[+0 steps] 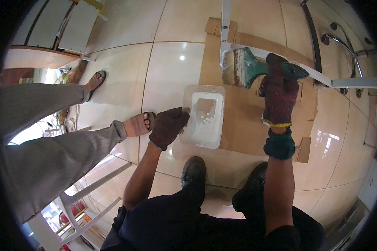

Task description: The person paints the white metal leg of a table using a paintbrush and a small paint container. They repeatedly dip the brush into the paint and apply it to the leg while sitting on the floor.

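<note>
My right hand (280, 96), in a dark red knitted glove with a yellow-edged cuff, is closed around the green handle of a wide paintbrush (252, 69). The brush lies sideways, its paint-crusted bristles pointing left, beside a white metal frame (225, 33); I cannot tell whether they touch. My left hand (169, 127), gloved in dark brown, is closed at the left rim of a clear rectangular plastic container (203, 143). White paint (206, 121) coats the container's inside. Flattened cardboard (243, 134) lies under the frame and partly under the container.
Another person's sandalled foot (136, 124) stands just left of my left hand. White frame bars (356, 83) stretch to the right, near a chrome chair base (356, 54). A cabinet (56, 29) stands at far left, a white metal stand (71, 209) at lower left.
</note>
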`<action>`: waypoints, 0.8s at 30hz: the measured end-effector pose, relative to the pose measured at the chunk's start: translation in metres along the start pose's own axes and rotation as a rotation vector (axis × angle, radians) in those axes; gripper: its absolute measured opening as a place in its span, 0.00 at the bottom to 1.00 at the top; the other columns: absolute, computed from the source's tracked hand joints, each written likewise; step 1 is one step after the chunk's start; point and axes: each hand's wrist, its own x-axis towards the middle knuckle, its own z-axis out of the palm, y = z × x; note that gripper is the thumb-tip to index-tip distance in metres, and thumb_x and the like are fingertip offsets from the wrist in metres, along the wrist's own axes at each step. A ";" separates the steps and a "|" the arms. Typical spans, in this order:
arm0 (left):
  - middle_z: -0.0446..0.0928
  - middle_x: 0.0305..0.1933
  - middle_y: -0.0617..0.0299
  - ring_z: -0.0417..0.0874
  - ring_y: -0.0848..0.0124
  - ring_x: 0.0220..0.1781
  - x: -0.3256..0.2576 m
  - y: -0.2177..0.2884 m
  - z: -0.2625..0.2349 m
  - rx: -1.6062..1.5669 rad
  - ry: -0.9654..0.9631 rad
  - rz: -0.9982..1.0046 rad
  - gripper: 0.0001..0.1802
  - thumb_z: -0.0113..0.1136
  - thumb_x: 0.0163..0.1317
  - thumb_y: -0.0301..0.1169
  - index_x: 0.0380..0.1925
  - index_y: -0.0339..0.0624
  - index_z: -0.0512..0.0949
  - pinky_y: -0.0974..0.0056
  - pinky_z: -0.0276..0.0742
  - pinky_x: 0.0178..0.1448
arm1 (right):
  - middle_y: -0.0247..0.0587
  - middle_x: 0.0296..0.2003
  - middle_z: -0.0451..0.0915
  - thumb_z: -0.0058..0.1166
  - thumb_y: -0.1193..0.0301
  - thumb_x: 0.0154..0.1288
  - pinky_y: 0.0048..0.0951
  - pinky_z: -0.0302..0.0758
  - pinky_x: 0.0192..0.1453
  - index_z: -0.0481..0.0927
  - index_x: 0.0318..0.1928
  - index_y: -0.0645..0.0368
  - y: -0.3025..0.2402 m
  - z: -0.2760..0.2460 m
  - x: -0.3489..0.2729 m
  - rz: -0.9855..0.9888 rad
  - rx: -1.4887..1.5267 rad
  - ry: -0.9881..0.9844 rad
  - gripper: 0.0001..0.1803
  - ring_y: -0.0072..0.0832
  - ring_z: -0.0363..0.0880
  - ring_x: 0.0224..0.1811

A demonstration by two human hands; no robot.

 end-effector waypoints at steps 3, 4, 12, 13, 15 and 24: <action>0.79 0.25 0.62 0.77 0.78 0.22 -0.003 0.003 0.001 -0.057 0.011 -0.027 0.18 0.53 0.67 0.37 0.50 0.37 0.79 0.70 0.75 0.28 | 0.32 0.22 0.78 0.56 0.62 0.66 0.21 0.68 0.22 0.82 0.44 0.58 0.003 0.003 0.001 -0.025 -0.052 -0.004 0.14 0.16 0.72 0.19; 0.79 0.25 0.62 0.77 0.78 0.23 -0.004 0.004 0.001 -0.097 0.014 -0.043 0.18 0.53 0.67 0.36 0.50 0.37 0.79 0.70 0.76 0.28 | 0.32 0.22 0.78 0.56 0.62 0.66 0.20 0.68 0.22 0.82 0.45 0.58 0.002 0.003 0.002 -0.035 -0.096 -0.009 0.14 0.15 0.72 0.19; 0.78 0.22 0.53 0.81 0.66 0.24 0.002 -0.010 0.007 -0.028 0.048 0.031 0.20 0.51 0.64 0.43 0.29 0.36 0.79 0.61 0.76 0.34 | 0.31 0.29 0.81 0.56 0.63 0.67 0.21 0.71 0.25 0.81 0.48 0.59 0.000 0.008 -0.005 -0.085 -0.139 -0.045 0.15 0.16 0.75 0.24; 0.77 0.21 0.52 0.81 0.66 0.24 0.000 -0.005 0.007 -0.039 0.045 0.025 0.20 0.51 0.64 0.43 0.28 0.36 0.79 0.61 0.76 0.33 | 0.31 0.30 0.81 0.56 0.63 0.67 0.21 0.71 0.25 0.81 0.48 0.59 0.004 0.009 -0.004 -0.107 -0.184 -0.056 0.15 0.16 0.75 0.24; 0.77 0.21 0.51 0.81 0.64 0.24 -0.002 -0.005 0.007 -0.069 0.055 0.029 0.20 0.51 0.64 0.43 0.27 0.35 0.79 0.60 0.75 0.34 | 0.29 0.31 0.81 0.56 0.64 0.67 0.21 0.71 0.26 0.80 0.49 0.59 0.015 0.001 -0.002 -0.217 -0.383 -0.069 0.15 0.15 0.74 0.25; 0.79 0.25 0.50 0.80 0.61 0.27 -0.003 -0.004 0.004 0.106 0.069 0.082 0.18 0.51 0.64 0.42 0.33 0.35 0.79 0.59 0.76 0.35 | 0.43 0.35 0.83 0.52 0.64 0.69 0.29 0.76 0.31 0.78 0.52 0.60 0.009 0.003 0.002 -0.211 -0.525 -0.188 0.17 0.28 0.81 0.28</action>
